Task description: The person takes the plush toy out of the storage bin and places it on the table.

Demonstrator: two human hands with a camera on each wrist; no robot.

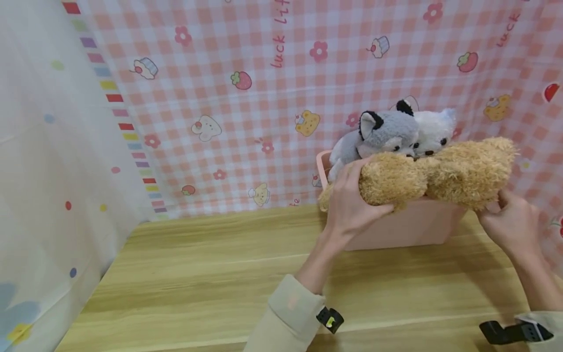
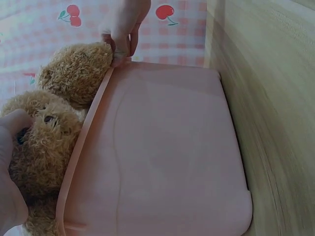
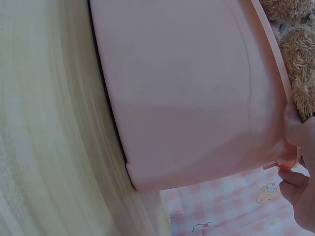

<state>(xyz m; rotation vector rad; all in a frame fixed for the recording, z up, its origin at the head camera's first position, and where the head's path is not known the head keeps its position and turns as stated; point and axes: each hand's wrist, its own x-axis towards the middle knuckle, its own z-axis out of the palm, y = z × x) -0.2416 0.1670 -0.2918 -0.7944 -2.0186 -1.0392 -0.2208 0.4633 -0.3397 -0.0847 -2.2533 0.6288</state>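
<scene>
A shaggy tan teddy bear (image 1: 470,171) lies along the front of a pink plastic bin (image 1: 404,227), bulging over its rim. My left hand (image 1: 349,200) grips the bear's left part, fingers over the fur and thumb at the lower front. In the left wrist view, dark eyes show in the fur beside that hand. At the bin's right corner, my right hand (image 1: 512,220) holds the rim (image 3: 275,46), thumb on the front and fingers curled beneath, close to the fur. Behind the bear, a grey plush dog (image 1: 389,129) with black-edged ears and a white plush animal (image 1: 433,129) poke out of the bin.
The bin stands on a wood-grain table (image 1: 211,274) near its back edge. Behind it hangs a pink checked cloth (image 1: 264,107) with cartoon prints. A white dotted curtain (image 1: 57,146) borders the left side. Black straps (image 1: 330,320) circle both sleeve cuffs.
</scene>
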